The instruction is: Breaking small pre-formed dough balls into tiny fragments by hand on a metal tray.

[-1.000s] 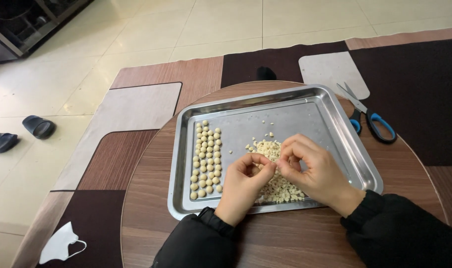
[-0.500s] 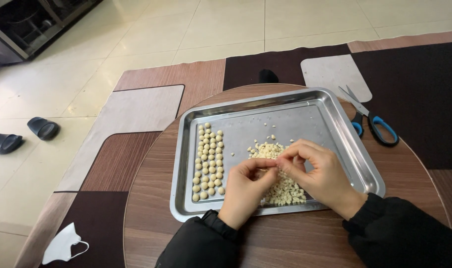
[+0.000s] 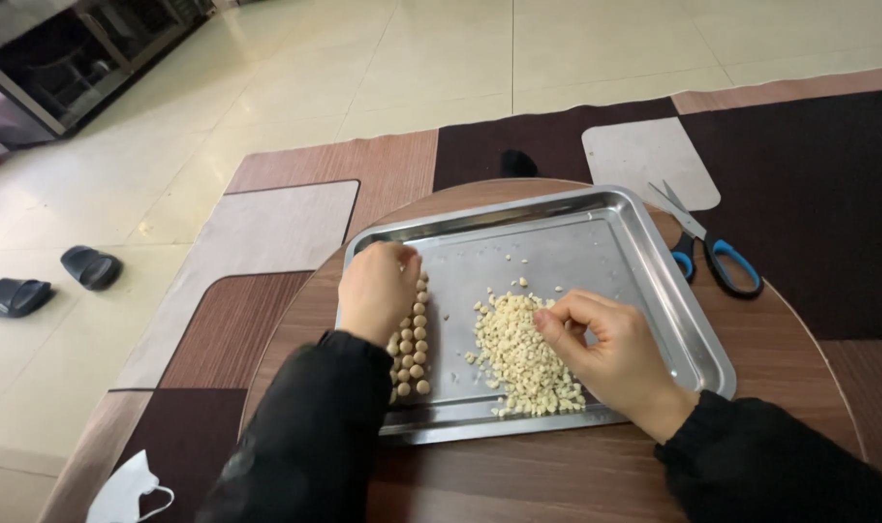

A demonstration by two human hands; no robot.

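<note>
left hand [image 3: 378, 289] hides upper bead rows [image 3: 414, 341] | face mask [image 3: 126, 489] cut by bottom edge

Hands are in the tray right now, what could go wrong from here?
The left hand rests over the rows of balls; a nudge could scatter them. The right hand sits at the crumb pile, so crumbs may spread toward the rows. The scissors lie near the table edge and could get knocked off.
</note>
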